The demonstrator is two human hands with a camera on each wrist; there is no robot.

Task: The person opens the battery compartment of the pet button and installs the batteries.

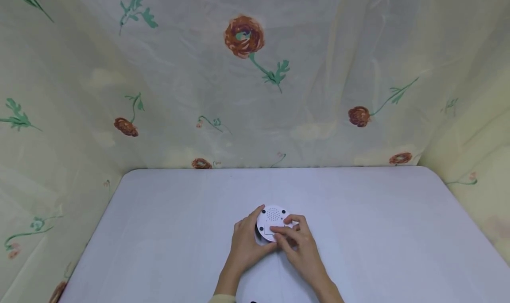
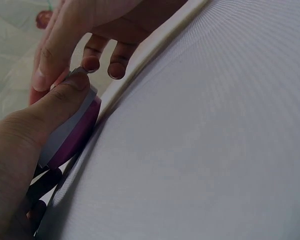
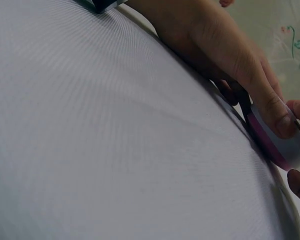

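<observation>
A round white device [image 1: 273,213] with a grille of small holes and black feet is held tilted just over the table. A rectangular battery cover [image 1: 268,229] sits in its upturned face. Its side shows a purple band [image 2: 76,139] in the left wrist view. My left hand [image 1: 245,241] grips the left rim, fingers at the far side and thumb at the near edge. From the right, my right hand [image 1: 299,241] has bent fingers on the device, with thumb and index fingertips close together at the cover and partly hiding it. Another fingertip rests by the right rim.
A white-covered table [image 1: 175,223] extends around both hands. Behind it and along the sides hang pale curtains [image 1: 179,73] with printed flowers. A dark object [image 3: 104,4] shows at the left wrist in the right wrist view.
</observation>
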